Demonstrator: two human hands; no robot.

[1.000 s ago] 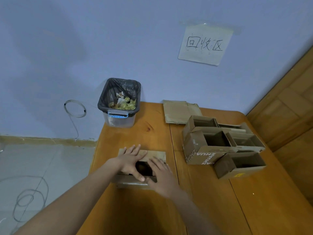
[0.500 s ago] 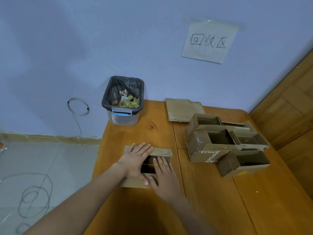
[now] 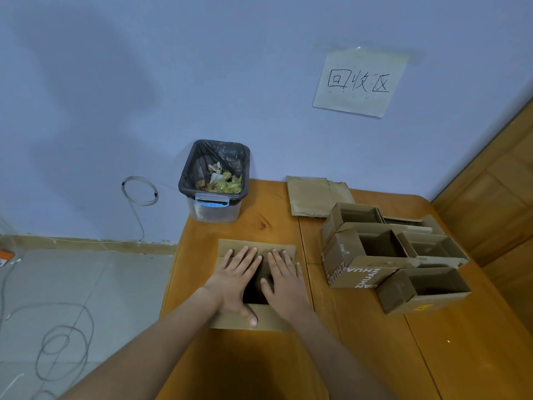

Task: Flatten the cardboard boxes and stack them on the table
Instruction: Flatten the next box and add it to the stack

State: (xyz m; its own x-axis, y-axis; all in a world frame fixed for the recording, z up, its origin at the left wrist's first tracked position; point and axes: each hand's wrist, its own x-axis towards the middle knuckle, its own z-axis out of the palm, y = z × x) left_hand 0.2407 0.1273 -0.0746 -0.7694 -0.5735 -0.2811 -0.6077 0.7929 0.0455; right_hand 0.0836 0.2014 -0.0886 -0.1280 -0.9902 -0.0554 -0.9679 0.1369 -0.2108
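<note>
A flattened brown cardboard box [image 3: 227, 247] lies on the left part of the wooden table [image 3: 375, 356]. My left hand [image 3: 236, 277] and my right hand [image 3: 284, 280] press flat on it side by side, fingers spread. A dark gap shows between the two hands. Another flattened cardboard piece [image 3: 313, 196] lies at the table's far edge by the wall. To the right stands a cluster of several open cardboard boxes [image 3: 383, 249], one with white lettering on its side.
A clear bin with a black bag [image 3: 215, 180] holding scraps stands at the table's far left corner. A paper sign [image 3: 359, 82] hangs on the wall. Wooden panelling [image 3: 501, 197] rises on the right. Cable loops [image 3: 57, 345] lie on the floor to the left.
Both hands have slid forward and spread flat on the box, which went from partly open to pressed almost flat. The view has shifted slightly.
</note>
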